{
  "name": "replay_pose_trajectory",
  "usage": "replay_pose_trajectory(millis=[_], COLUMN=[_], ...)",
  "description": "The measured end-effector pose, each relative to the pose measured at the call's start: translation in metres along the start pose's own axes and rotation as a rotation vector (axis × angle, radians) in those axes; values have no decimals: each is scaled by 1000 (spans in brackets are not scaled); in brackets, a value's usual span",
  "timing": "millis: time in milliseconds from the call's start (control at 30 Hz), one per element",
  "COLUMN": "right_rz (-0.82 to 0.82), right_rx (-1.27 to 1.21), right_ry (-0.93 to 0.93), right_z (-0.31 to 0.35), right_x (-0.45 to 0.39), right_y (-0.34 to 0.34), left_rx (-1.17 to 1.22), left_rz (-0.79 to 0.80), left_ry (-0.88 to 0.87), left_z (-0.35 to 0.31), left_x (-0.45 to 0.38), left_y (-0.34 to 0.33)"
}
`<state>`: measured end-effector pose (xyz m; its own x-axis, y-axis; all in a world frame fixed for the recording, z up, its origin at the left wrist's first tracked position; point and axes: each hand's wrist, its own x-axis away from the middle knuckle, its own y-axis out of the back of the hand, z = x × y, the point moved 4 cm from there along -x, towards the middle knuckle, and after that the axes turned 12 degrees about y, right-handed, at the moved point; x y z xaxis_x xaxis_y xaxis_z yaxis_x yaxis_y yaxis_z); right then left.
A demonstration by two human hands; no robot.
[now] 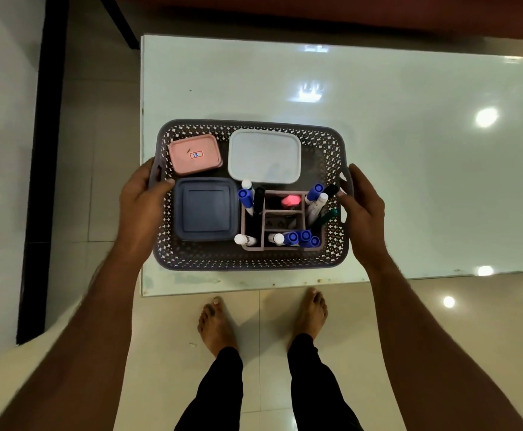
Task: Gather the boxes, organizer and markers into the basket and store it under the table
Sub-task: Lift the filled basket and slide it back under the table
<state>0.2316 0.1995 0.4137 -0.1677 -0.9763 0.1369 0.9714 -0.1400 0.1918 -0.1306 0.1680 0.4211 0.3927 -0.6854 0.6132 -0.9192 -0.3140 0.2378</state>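
Observation:
A grey perforated basket point(247, 261) stands on the glass table point(378, 150) near its front left corner. Inside lie a pink box point(195, 154), a white box point(264, 156) and a dark blue box point(205, 209). A compartmented organizer point(282, 225) at the basket's front right holds several markers point(314, 194) with blue, black, white and green caps. My left hand point(143, 199) grips the basket's left handle, thumb over the rim. My right hand point(362, 206) wraps the right handle.
The table's front edge point(254, 289) runs just above my bare feet point(218, 325) on the tiled floor. A black strip point(41, 181) runs down the floor at the left. A dark red surface point(316, 10) lies beyond the table.

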Motion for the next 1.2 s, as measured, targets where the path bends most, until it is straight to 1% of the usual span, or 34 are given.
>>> replay_pose_trajectory(millis=[133,300,500,833,1100,1200], right_rz=[31,-4,-38,-31,-44,-15], right_rx=[-16,-83,-152,-206,-211,-222], right_ry=[17,-12,-51,-54,-32,-17], right_z=[-3,-10,-19,-8,7,10], right_x=[1,5,4,11,26,37], right_y=[-3,-6,-5,-11,-8,-3], left_rx=[103,209,288,348,353,377], left_rz=[88,135,180,249,243,221], left_ry=[21,38,46,36,2,-2], left_z=[11,23,32,28,23,26], left_x=[-6,-11,-18,-18,0,18], left_y=[3,5,1,4,15,20])
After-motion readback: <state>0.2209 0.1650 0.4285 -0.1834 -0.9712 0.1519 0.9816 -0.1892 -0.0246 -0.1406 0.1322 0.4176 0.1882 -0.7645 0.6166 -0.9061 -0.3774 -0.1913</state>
